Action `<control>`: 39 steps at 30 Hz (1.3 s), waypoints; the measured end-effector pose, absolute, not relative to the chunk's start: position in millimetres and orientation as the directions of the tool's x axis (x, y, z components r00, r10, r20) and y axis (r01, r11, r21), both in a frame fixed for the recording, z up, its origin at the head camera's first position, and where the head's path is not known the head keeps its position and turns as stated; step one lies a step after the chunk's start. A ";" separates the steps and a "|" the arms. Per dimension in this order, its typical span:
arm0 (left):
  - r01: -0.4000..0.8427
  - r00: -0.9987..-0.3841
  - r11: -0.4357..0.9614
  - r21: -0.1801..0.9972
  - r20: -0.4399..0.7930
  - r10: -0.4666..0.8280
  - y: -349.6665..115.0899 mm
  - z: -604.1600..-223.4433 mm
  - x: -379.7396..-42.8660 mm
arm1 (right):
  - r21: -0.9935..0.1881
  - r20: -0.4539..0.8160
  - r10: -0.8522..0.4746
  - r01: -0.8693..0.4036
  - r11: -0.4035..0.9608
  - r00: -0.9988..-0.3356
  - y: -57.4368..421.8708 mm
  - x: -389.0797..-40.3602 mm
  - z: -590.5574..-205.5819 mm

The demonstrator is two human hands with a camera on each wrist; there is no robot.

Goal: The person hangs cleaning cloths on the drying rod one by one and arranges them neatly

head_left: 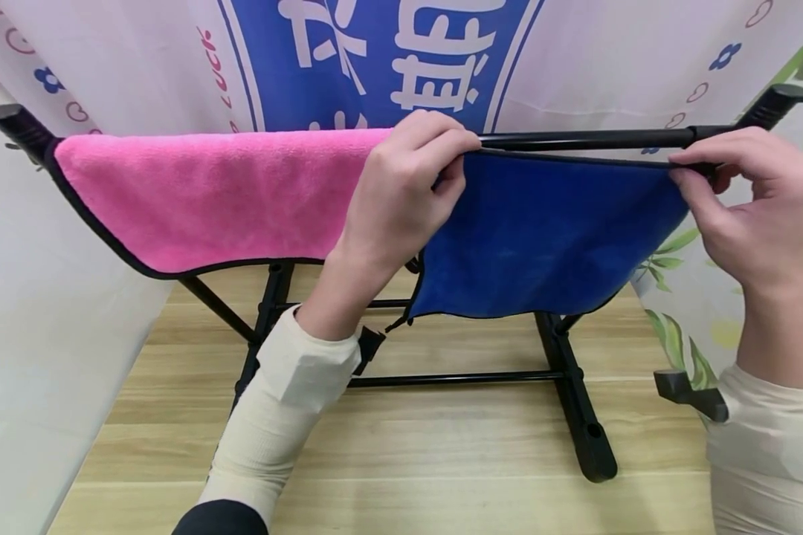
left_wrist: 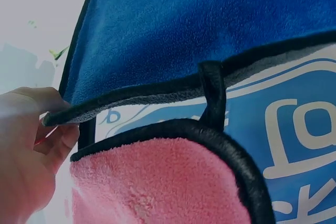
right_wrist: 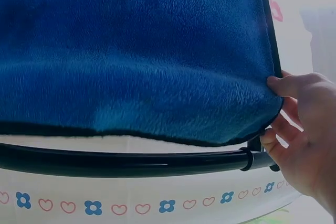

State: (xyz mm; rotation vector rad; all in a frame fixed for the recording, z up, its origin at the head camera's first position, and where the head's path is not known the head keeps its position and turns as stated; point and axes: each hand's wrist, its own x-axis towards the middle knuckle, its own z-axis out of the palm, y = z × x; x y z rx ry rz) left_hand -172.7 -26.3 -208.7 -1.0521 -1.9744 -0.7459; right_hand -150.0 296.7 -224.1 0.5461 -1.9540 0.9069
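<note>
A blue towel with dark edging hangs in front of the rack's black top bar. My left hand pinches its upper left corner, close beside the pink towel. At the upper right corner, my right hand pinches the edge between thumb and fingers, near the end of the bar. The pink towel lies over the left part of the bar. In the left wrist view, a dark hanging loop shows at the blue towel's edge. The right wrist view shows the blue towel held just off the bar.
The black rack stands on a wood-grain surface. Behind it hangs a white curtain with a blue panel and white characters. A leaf-patterned wall covering is at the right, a pale wall at the left.
</note>
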 end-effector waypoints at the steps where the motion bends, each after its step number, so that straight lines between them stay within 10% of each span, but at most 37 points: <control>1: 0.858 -0.369 0.496 0.133 0.831 0.416 -27.2 -207.8 -172.6 | -0.384 0.858 -0.019 -0.666 0.640 -0.513 298.6 -150.7 -224.4; 21: 0.828 -0.321 0.558 0.044 0.855 0.408 -41.4 -196.5 -179.2 | -0.433 0.843 0.140 -0.500 0.750 -0.520 311.1 -155.9 -216.1; 39: 0.781 -0.417 0.619 0.089 0.812 0.409 -33.7 -178.5 -191.7 | -0.340 0.842 0.118 -0.348 0.874 -0.526 314.6 -171.0 -202.1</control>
